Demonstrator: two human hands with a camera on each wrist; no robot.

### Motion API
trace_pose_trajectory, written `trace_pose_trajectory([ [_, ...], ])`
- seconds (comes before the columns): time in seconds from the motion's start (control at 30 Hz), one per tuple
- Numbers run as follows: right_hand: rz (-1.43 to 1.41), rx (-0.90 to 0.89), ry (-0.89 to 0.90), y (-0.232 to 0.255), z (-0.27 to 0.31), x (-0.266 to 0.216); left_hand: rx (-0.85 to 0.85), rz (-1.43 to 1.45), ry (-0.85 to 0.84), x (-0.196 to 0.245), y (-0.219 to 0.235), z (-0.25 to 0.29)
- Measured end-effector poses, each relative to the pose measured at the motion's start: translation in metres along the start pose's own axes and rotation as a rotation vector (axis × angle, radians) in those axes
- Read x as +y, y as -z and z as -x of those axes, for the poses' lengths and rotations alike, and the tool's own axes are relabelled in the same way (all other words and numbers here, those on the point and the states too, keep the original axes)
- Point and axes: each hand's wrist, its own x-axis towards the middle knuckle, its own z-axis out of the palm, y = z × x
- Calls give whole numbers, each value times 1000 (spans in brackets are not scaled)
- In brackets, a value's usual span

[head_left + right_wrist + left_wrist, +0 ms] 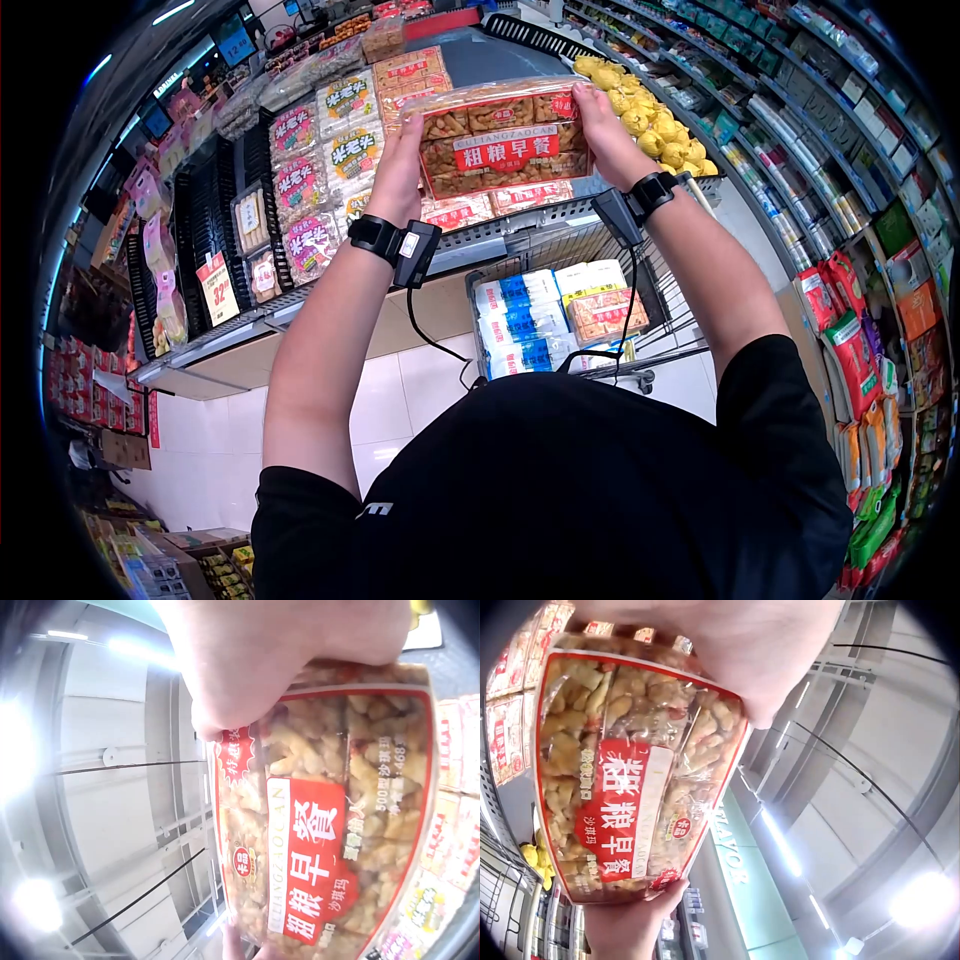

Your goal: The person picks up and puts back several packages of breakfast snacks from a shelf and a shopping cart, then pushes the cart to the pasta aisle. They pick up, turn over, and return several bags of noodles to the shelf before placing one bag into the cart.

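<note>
A clear pack of sachima with a red-edged label is held up in both hands, its printed front facing the person. The left hand grips its left end, and the right hand its right end with the thumb at the top corner. Up close in the left wrist view, brown pieces fill the sachima pack behind red and white lettering. Behind and below it, similar packs lie on the display counter.
A shopping cart below holds blue-and-white packs and another boxed snack pack. Pink and yellow snack bags fill the counter to the left. Yellow-wrapped round items are at the right, beyond them stocked shelves.
</note>
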Motion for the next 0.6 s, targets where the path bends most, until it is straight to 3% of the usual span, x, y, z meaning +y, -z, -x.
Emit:
trace_pose_trajectory([
  [0.1, 37, 11, 22, 11, -40, 17, 80, -97, -183, -28, 0, -41],
  [0.3, 139, -86, -56, 37, -131, 30, 155, -267, -136, -67, -5, -142],
  [0.4, 91, -112, 64, 55, -200, 74, 182, -272, -82, -87, -10, -199],
  [0.43, 139, -18, 117, 58, -222, 88, 148, -312, -117, -95, -12, -219],
  [0.53, 199, 66, 20, 72, -276, 127, 129, -468, -128, -130, -9, -284],
  [0.6, 178, 50, 47, 82, -310, 165, 183, -533, -202, -161, -5, -324],
])
